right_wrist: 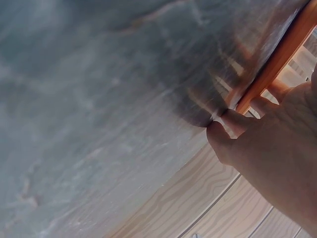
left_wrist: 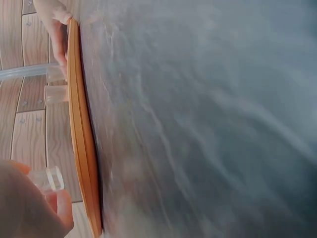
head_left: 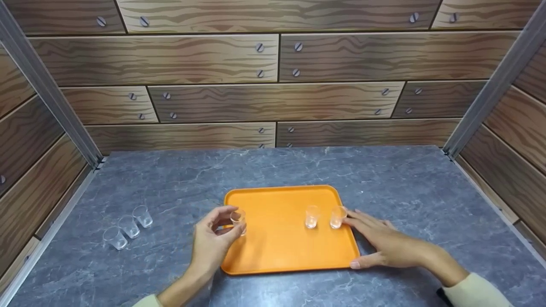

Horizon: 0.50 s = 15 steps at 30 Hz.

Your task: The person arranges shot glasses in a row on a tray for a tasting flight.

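A small clear cup (head_left: 239, 218) is pinched upright between the thumb and curled fingers of the left hand (head_left: 212, 241), right at the left edge of the orange tray (head_left: 277, 251). The cup's long axis is held near vertical, mouth up, and its base is seen over the tray's left rim zone rather than over the grey marbled tabletop (head_left: 405, 183); whether it touches the tray floor cannot be told. The left hand is by far the nearer to this cup; the right hand (head_left: 384, 243) is well apart from it, across the tray.

The right hand is laid flat with straight, relaxed fingers along the tray's right edge, the thumb at the near right corner; nothing is gripped by it. Its fingertips lie just beside a second clear cup (head_left: 337, 216), and a third (head_left: 312, 216) stands just to the left of that one, both upright on the tray.

In the left wrist view the held cup (left_wrist: 47, 178) is shown as transparent, thick-walled and empty, pinched by fingertips above the tray's thin rim (left_wrist: 81, 148).

3 more clear cups (head_left: 129, 226) are ranged in a slanted row on the tabletop, well to the left.
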Available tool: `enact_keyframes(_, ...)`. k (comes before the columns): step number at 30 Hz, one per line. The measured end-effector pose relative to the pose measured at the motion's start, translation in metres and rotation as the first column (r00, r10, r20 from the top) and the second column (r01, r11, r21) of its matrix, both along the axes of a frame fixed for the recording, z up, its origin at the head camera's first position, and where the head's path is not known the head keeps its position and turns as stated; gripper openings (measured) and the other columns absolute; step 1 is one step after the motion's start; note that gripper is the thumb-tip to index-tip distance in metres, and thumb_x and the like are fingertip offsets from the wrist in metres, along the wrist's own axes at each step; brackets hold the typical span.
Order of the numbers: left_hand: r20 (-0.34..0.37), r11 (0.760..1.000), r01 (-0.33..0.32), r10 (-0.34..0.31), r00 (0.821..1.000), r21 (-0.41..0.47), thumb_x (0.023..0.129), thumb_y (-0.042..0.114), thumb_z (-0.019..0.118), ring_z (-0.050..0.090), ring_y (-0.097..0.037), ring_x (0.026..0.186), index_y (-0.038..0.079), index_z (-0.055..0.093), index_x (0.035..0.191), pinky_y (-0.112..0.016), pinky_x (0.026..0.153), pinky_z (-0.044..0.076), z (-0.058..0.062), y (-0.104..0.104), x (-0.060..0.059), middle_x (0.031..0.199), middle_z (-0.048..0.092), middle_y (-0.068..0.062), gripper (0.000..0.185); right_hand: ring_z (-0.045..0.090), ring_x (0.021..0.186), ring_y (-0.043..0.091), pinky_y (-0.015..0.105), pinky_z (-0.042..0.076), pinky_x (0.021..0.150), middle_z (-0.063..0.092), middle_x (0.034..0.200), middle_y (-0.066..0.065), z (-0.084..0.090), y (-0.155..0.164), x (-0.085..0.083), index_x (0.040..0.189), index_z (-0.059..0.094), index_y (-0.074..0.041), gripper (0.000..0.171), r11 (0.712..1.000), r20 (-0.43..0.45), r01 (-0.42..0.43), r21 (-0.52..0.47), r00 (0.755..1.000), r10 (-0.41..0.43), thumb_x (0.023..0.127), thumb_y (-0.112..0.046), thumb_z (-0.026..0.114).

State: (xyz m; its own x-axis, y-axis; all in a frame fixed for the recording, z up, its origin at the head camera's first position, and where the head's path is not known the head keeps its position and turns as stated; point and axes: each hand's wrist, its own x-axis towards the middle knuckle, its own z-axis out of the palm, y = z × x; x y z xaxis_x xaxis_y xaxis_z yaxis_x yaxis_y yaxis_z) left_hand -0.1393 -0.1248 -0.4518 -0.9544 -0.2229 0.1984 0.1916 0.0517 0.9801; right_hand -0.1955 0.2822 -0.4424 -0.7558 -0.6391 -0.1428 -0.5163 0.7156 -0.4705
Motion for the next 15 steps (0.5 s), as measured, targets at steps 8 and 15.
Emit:
enact_keyframes(8,0.039,0.998,0.048,-0.049,0.998,0.044,0.080,-0.006,0.081,0.069,-0.027,0.096,-0.004,0.069,0.117,-0.030,0.083,0.062,0.000,0.018,-0.007,0.105,0.071,-0.018,0.039,0.015,0.156,0.039,0.087,0.010,0.106,0.012,0.173,0.000,0.000,-0.001,0.000,0.162,0.024,-0.036,0.095,1.000,-0.011,-0.004,0.001,1.000,0.004,0.085,-0.069,0.069)
enact_keyframes(15,0.064,0.998,0.060,-0.060,0.996,-0.001,0.080,-0.005,0.082,0.069,-0.026,0.097,-0.002,0.070,0.117,-0.028,0.084,0.061,0.000,0.032,-0.012,0.106,0.073,-0.015,0.038,0.015,0.156,0.038,0.088,0.010,0.105,0.012,0.173,-0.002,0.000,0.000,0.001,0.162,0.025,-0.034,0.094,1.000,-0.009,-0.008,-0.014,1.000,0.008,0.086,-0.068,0.070)
